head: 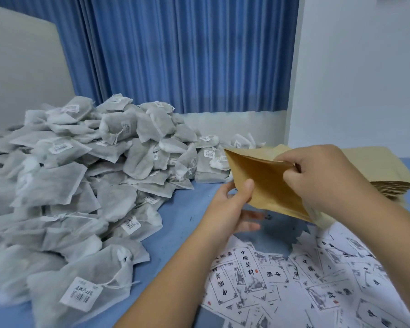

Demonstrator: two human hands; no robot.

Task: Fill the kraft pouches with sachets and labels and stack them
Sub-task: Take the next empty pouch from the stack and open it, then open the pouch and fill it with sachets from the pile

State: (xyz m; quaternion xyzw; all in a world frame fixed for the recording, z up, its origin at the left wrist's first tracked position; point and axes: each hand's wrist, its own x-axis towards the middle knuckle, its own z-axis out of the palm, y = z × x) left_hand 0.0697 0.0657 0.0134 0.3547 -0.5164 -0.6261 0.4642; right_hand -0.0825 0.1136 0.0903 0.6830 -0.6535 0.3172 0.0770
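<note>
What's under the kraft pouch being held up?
Visible: blue table and fingers of the left hand below the kraft pouch; printed labels begin near its lower edge. The table directly beneath is covered by pouch and right hand.

The left hand (232, 204) and right hand (322, 171) are seen bare, as are the left forearm (175, 280) and right forearm (379, 230). A short-trimmed thumbnail is shown on the left.

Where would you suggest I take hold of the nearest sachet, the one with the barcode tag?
Pinch the sachet by its bunched drawstring neck, coming from the right, I'd judge: that end rises clear of the pile, while its body lies flat.
</note>
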